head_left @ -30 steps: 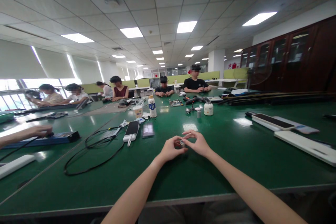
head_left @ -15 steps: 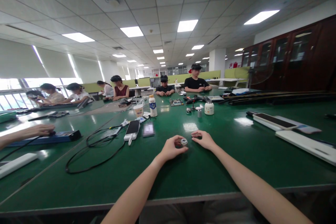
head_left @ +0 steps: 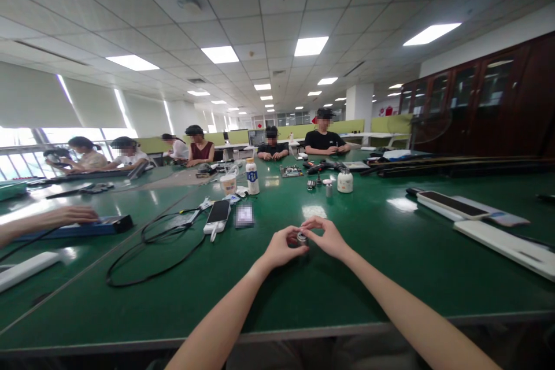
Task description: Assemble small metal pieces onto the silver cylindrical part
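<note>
Head view: the person's left grip (head_left: 281, 247) curls thumb and fingers around a small metal cylinder (head_left: 302, 238), clamped on its side. The right grip (head_left: 327, 237) arches over from the other side, its fingertips at the cylinder's top; whether they pinch it or only touch cannot be told. The cylinder sits between the two grips, above or on the green surface (head_left: 243, 312); contact underneath is hidden.

To work at the top well, the left grip would best hold the side firmly and upright, while the right fingertips press evenly and squarely on the rim.

The cylinder looks silvery and short, with a pale rim around a darker middle; finer detail is too small to tell. Beyond the grips, slightly right, stands a white jar (head_left: 345, 181).
</note>
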A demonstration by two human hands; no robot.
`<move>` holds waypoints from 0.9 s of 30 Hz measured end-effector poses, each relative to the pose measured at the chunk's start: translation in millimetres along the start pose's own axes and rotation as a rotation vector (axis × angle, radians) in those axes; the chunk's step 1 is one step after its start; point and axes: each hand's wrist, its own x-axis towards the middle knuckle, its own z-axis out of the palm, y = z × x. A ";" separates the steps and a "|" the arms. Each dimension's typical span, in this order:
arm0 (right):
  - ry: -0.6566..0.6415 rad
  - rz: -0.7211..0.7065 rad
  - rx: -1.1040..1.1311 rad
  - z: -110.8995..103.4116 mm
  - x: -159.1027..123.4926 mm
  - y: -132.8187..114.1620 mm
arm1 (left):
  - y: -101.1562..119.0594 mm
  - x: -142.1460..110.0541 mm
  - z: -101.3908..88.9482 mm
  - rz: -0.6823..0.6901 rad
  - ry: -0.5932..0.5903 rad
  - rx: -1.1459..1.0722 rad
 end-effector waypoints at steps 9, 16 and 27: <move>-0.021 -0.017 -0.061 3.9 -3.0 -3.3 | 2.0 -0.2 0.8 0.014 0.009 -0.008; 0.251 0.059 -0.112 3.8 -0.9 -2.5 | 1.0 0.8 0.2 -0.011 0.018 0.036; 0.051 -0.008 -0.077 9.9 -1.9 -2.1 | 1.0 0.9 0.9 0.007 0.016 0.006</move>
